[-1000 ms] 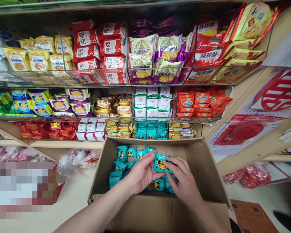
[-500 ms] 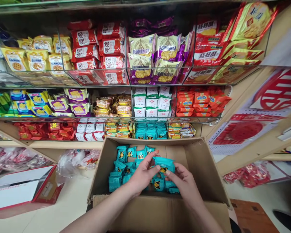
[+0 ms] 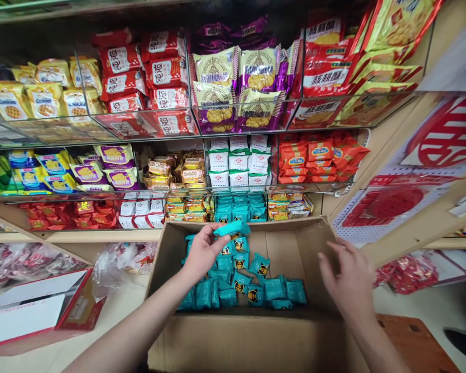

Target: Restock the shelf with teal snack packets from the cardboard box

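My left hand (image 3: 205,251) pinches a teal snack packet (image 3: 233,228) between thumb and fingers, above the far left part of an open cardboard box (image 3: 256,339). Inside the box lie many more teal packets (image 3: 241,282), several with a round black-and-yellow picture, bunched at the left and near side. My right hand (image 3: 351,274) is over the box's right wall, fingers apart, holding nothing. Part of the packet pile is hidden behind my left hand and forearm.
Shelves behind the box hold packaged snacks, with similar teal packets (image 3: 241,211) on the lowest one. A red-and-white carton (image 3: 34,311) lies on the floor at left. A brown wooden stool (image 3: 415,344) stands at lower right. Clear bags (image 3: 118,264) sit under the shelf.
My right hand has let go of the teal packet and moved right, to the box wall. My left hand has moved left and up with the packet. The view has shifted slightly.
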`<state>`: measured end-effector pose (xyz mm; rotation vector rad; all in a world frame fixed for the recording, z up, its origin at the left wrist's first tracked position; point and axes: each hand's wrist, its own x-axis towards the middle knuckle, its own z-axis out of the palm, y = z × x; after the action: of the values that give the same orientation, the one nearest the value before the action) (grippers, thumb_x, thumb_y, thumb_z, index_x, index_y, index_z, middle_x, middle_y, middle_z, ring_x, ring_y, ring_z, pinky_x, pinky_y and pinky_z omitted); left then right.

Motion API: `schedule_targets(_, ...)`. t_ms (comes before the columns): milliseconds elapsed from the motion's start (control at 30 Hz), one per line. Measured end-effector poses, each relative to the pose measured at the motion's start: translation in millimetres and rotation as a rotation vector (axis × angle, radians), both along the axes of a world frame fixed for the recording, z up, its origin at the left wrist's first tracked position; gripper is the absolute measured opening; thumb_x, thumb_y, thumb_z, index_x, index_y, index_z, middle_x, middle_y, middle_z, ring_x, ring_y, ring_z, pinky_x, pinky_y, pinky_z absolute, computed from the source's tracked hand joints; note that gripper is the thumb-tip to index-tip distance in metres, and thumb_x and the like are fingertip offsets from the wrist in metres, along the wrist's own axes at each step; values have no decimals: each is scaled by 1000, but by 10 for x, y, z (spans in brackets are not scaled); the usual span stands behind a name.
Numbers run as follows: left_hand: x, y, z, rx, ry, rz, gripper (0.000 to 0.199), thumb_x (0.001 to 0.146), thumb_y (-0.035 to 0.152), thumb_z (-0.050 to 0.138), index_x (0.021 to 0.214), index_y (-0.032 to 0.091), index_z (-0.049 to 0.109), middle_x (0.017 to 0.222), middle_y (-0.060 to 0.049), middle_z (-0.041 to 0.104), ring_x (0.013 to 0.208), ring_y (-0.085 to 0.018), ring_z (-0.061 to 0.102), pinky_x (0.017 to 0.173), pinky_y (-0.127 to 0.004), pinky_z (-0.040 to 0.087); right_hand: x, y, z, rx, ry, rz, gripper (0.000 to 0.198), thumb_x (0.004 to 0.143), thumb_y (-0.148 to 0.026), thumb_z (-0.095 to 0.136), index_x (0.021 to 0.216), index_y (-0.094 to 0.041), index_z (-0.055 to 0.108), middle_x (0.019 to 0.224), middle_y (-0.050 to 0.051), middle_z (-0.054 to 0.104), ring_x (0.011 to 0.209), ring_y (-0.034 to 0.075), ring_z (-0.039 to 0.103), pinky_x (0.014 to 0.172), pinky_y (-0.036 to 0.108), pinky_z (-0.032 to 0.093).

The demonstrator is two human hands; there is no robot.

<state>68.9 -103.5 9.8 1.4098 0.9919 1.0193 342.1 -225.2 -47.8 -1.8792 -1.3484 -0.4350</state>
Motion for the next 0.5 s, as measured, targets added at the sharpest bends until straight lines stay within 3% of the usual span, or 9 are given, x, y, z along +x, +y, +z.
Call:
schedule_targets(67, -8, 279, 73, 108, 72, 46, 33, 69, 32, 63, 95, 17, 51, 85, -1, 58, 74, -13, 54, 69, -25, 43, 298, 8, -150, -49, -34, -152, 46, 78, -43, 46, 109, -10, 53, 112, 20, 52, 102, 35, 48, 83, 51, 37)
schedule_targets(200, 78, 820, 172, 188, 419, -13, 23, 69, 19, 61, 91, 18, 54, 80, 1, 57, 72, -13, 52, 69, -25, 40, 600, 22, -465, -241, 192, -58, 48, 74, -44, 45, 107, -10, 53, 85, 14, 61, 76, 27, 57, 64, 38, 44)
schedule_targets(367, 419, 1257, 108, 9, 610, -39, 22, 59, 11, 71, 76, 15, 56, 62, 2, 53, 61, -13, 50, 61, -25, 39, 569, 5, -480, -245, 279, -73, 43, 73, -42, 45, 104, -13, 54, 85, 12, 62, 75, 24, 56, 62, 34, 43)
schedule_targets(500, 766, 1506, -84, -182, 634, -28, 17, 75, 25, 63, 81, 10, 56, 63, 0, 53, 56, -12, 51, 54, -26, 42, 544, -8, -387, -241, 306, -88, 41, 72, -38, 48, 103, -12, 56, 85, 12, 62, 71, 23, 55, 63, 34, 42)
